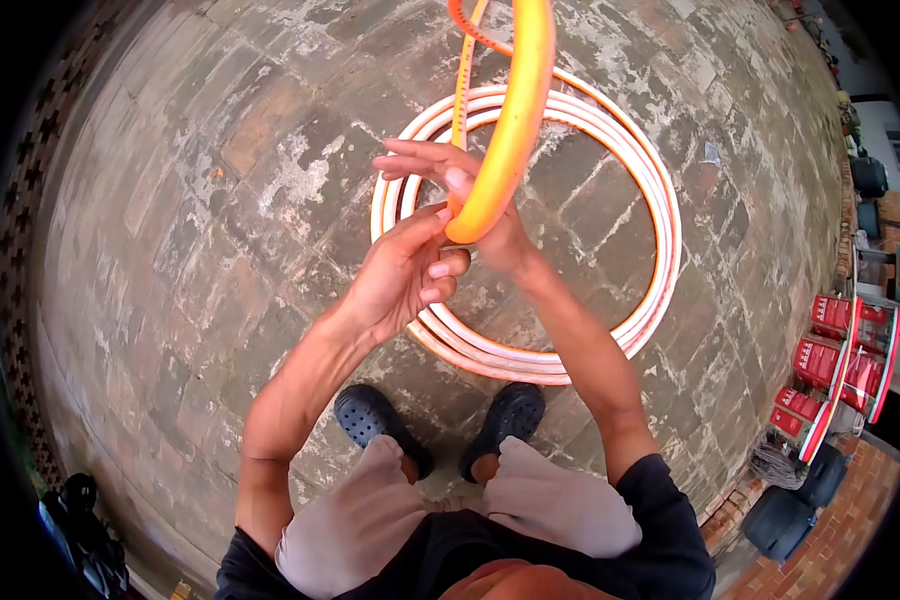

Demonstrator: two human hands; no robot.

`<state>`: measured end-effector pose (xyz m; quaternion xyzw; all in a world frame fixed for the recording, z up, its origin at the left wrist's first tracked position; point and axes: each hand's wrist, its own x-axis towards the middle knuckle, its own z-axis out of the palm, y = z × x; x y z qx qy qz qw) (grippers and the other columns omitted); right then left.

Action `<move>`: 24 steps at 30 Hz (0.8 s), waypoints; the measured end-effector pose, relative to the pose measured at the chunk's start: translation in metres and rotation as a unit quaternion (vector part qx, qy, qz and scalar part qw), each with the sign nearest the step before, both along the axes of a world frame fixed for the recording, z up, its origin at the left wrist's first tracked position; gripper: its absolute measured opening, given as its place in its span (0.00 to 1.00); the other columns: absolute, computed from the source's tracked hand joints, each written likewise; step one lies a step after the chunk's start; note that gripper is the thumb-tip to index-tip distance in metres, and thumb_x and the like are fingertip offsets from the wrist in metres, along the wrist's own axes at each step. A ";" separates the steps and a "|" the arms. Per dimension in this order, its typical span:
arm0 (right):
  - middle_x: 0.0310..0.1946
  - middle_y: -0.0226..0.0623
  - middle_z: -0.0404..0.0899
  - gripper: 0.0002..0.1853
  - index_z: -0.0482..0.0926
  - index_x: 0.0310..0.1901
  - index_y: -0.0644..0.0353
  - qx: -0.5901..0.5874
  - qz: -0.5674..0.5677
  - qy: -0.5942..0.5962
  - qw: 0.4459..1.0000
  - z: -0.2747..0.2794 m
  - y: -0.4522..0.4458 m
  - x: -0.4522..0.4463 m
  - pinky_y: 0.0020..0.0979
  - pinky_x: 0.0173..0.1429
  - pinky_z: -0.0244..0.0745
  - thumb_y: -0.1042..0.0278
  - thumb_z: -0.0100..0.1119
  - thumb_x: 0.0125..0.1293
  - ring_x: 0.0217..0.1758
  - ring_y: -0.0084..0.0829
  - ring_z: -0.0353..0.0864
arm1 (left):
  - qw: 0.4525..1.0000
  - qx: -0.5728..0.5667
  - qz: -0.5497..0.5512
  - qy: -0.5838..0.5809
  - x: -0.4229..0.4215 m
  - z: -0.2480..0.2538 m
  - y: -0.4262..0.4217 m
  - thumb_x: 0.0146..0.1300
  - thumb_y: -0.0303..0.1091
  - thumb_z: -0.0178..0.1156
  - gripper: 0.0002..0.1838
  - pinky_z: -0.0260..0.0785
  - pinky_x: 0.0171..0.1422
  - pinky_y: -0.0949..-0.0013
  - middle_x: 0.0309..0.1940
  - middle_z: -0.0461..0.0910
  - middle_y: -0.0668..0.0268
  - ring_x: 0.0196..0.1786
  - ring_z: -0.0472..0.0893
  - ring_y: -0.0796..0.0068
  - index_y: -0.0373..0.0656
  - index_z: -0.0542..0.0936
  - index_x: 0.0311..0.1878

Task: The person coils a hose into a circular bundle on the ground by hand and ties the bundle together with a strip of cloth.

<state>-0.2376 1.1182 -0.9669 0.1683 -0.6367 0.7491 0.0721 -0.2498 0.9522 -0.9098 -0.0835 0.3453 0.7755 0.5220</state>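
An orange hose (515,130) rises close to the camera and bends down to my hands. My left hand (400,265) has its fingers curled and pinches the lower part of the hose near its bend. My right hand (500,235) lies behind the hose, touching it, with fingers stretched out to the left and thumb apart; its palm is partly hidden. Below both hands, a hose coil (668,215) of several loops lies on the floor, pale along its top and orange at its edges. A thinner-looking stretch of hose with dark printing (461,95) runs up from behind my right hand.
My feet in dark clogs (375,425) stand at the coil's near edge. The floor (210,270) is worn, stained paving. At right are red-and-white boxes (818,360) on a rack, a grey wire bundle (778,462) and dark containers (778,522). A latticed brick wall (20,270) borders the left.
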 end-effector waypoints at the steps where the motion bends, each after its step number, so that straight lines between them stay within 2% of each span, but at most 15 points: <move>1: 0.63 0.43 0.88 0.26 0.80 0.70 0.67 -0.050 -0.026 -0.017 0.998 -0.008 -0.002 0.007 0.37 0.72 0.77 0.60 0.44 0.82 0.67 0.38 0.86 | 0.997 -0.060 -0.040 0.010 0.001 -0.001 0.005 0.87 0.40 0.44 0.18 0.63 0.22 0.83 0.40 0.75 0.70 0.29 0.66 0.87 0.37 0.76 0.63; 2: 0.65 0.42 0.87 0.27 0.83 0.67 0.66 -0.101 -0.051 -0.034 0.993 -0.016 -0.004 0.014 0.37 0.70 0.77 0.55 0.44 0.83 0.66 0.35 0.86 | 0.997 -0.060 -0.040 0.011 0.003 -0.005 0.005 0.87 0.40 0.44 0.18 0.63 0.22 0.83 0.40 0.75 0.70 0.29 0.66 0.87 0.37 0.76 0.63; 3: 0.52 0.46 0.92 0.31 0.89 0.58 0.64 -0.158 -0.150 -0.070 0.973 -0.006 -0.016 0.018 0.37 0.56 0.82 0.45 0.42 0.84 0.53 0.28 0.90 | 0.994 -0.057 -0.082 0.043 0.007 -0.012 0.003 0.87 0.43 0.44 0.22 0.63 0.23 0.82 0.41 0.77 0.68 0.29 0.66 0.86 0.35 0.75 0.66; 4: 0.52 0.46 0.92 0.31 0.89 0.58 0.64 -0.158 -0.152 -0.069 0.973 -0.016 -0.005 0.025 0.37 0.56 0.82 0.45 0.42 0.84 0.53 0.28 0.90 | 0.988 -0.053 -0.126 0.077 0.009 -0.015 0.003 0.87 0.46 0.43 0.26 0.63 0.23 0.81 0.41 0.78 0.66 0.29 0.66 0.86 0.33 0.74 0.69; 6: 0.31 0.48 0.90 0.33 0.92 0.42 0.61 0.121 -0.152 -0.148 0.970 -0.048 0.031 0.046 0.40 0.38 0.79 0.42 0.42 0.84 0.33 0.32 0.90 | 0.974 -0.068 -0.163 0.143 0.001 -0.018 -0.005 0.85 0.46 0.43 0.29 0.65 0.26 0.77 0.41 0.81 0.63 0.29 0.68 0.85 0.30 0.75 0.72; 7: 0.31 0.48 0.90 0.33 0.92 0.42 0.61 0.121 -0.157 -0.147 0.969 -0.051 0.034 0.054 0.40 0.38 0.79 0.42 0.42 0.84 0.33 0.32 0.90 | 0.954 -0.104 -0.155 0.235 -0.004 -0.023 -0.011 0.82 0.44 0.44 0.29 0.68 0.30 0.74 0.39 0.82 0.63 0.29 0.70 0.83 0.30 0.77 0.70; 8: 0.24 0.48 0.85 0.32 0.90 0.34 0.60 0.255 -0.165 -0.171 0.937 -0.054 0.034 0.066 0.43 0.34 0.78 0.42 0.46 0.83 0.27 0.39 0.87 | 0.925 -0.139 -0.145 0.324 -0.008 -0.026 -0.017 0.80 0.43 0.44 0.28 0.71 0.35 0.72 0.38 0.83 0.64 0.29 0.71 0.81 0.29 0.79 0.68; 9: 0.17 0.47 0.80 0.33 0.87 0.26 0.59 0.383 -0.171 -0.193 0.887 -0.054 0.033 0.076 0.45 0.30 0.76 0.42 0.49 0.82 0.21 0.45 0.84 | 0.938 -0.148 -0.076 0.305 -0.010 -0.026 -0.021 0.76 0.44 0.44 0.29 0.76 0.46 0.67 0.36 0.84 0.66 0.33 0.75 0.78 0.30 0.82 0.65; 10: 0.17 0.47 0.80 0.33 0.87 0.26 0.59 0.382 -0.174 -0.193 0.887 -0.048 0.033 0.082 0.45 0.30 0.76 0.42 0.49 0.82 0.21 0.45 0.84 | 0.959 -0.134 -0.017 0.249 -0.012 -0.034 -0.028 0.78 0.49 0.46 0.31 0.77 0.55 0.64 0.41 0.85 0.64 0.42 0.80 0.75 0.31 0.82 0.65; 14: 0.18 0.45 0.82 0.28 0.86 0.21 0.56 0.459 -0.177 -0.051 0.869 -0.035 0.026 0.113 0.46 0.28 0.77 0.43 0.61 0.75 0.21 0.46 0.84 | 0.977 -0.107 0.173 -0.055 -0.043 -0.063 -0.035 0.81 0.56 0.59 0.32 0.80 0.58 0.65 0.49 0.82 0.60 0.54 0.85 0.69 0.33 0.76 0.68; 15: 0.18 0.45 0.82 0.29 0.86 0.21 0.57 0.521 -0.161 -0.055 0.836 -0.028 0.021 0.120 0.47 0.28 0.77 0.42 0.61 0.74 0.20 0.46 0.84 | 0.972 -0.096 0.204 -0.067 -0.067 -0.095 -0.044 0.82 0.48 0.61 0.25 0.80 0.48 0.71 0.44 0.80 0.63 0.45 0.83 0.74 0.35 0.74 0.66; 16: 0.18 0.45 0.83 0.30 0.87 0.22 0.58 0.581 -0.142 -0.058 0.799 -0.023 0.018 0.127 0.47 0.28 0.78 0.41 0.62 0.74 0.20 0.46 0.85 | 0.973 -0.096 0.200 -0.067 -0.078 -0.117 -0.048 0.82 0.48 0.61 0.25 0.80 0.48 0.71 0.44 0.80 0.63 0.45 0.83 0.74 0.35 0.74 0.66; 18: 0.18 0.48 0.83 0.32 0.86 0.21 0.61 0.608 -0.157 -0.116 0.769 -0.015 0.025 0.141 0.48 0.27 0.78 0.39 0.62 0.73 0.21 0.48 0.86 | 0.984 -0.086 0.139 0.069 -0.086 -0.148 -0.049 0.84 0.41 0.58 0.16 0.72 0.36 0.76 0.38 0.74 0.67 0.36 0.76 0.80 0.36 0.73 0.60; 20: 0.22 0.51 0.84 0.32 0.87 0.26 0.64 0.659 -0.182 -0.235 0.691 0.017 0.045 0.157 0.50 0.30 0.79 0.38 0.62 0.73 0.23 0.49 0.87 | 0.967 -0.159 0.139 0.144 -0.055 -0.129 -0.025 0.85 0.37 0.57 0.10 0.70 0.35 0.73 0.33 0.70 0.72 0.30 0.71 0.82 0.43 0.71 0.48; 24: 0.26 0.50 0.85 0.24 0.88 0.36 0.65 0.621 -0.298 -0.326 0.648 0.056 0.063 0.237 0.50 0.34 0.81 0.47 0.65 0.72 0.28 0.50 0.88 | 0.986 -0.091 0.074 0.120 0.024 -0.063 -0.019 0.87 0.42 0.54 0.13 0.79 0.30 0.68 0.24 0.66 0.72 0.20 0.73 0.79 0.44 0.70 0.46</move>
